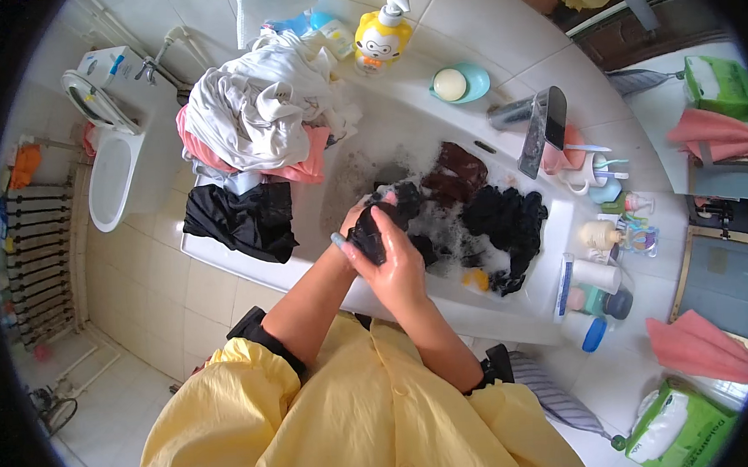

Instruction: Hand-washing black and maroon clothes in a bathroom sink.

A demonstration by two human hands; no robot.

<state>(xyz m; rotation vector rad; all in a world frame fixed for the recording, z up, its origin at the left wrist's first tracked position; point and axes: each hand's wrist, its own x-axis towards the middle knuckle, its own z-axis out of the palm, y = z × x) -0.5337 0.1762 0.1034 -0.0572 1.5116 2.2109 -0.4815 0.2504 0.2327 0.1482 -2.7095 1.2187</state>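
Observation:
Over the soapy washbasin [530, 308], my right hand [396, 267] curls around a wet black cloth [366, 237]. My left hand [351, 218] grips the same cloth from behind and is partly hidden by it. Both hands look wet. In the sudsy water beyond them sit a dark brown cloth [453, 173] and a bunched black garment [506, 220]. A small yellow item [476, 280] shows near the basin's front wall.
Left of the water, white clothes [247, 107] are heaped over pink fabric, beside a folded black garment [240, 224]. A pump bottle [381, 39], soap dish [477, 82], faucet [541, 133], cup [579, 177] and several bottles line the rim. A toilet [114, 174] stands farther left.

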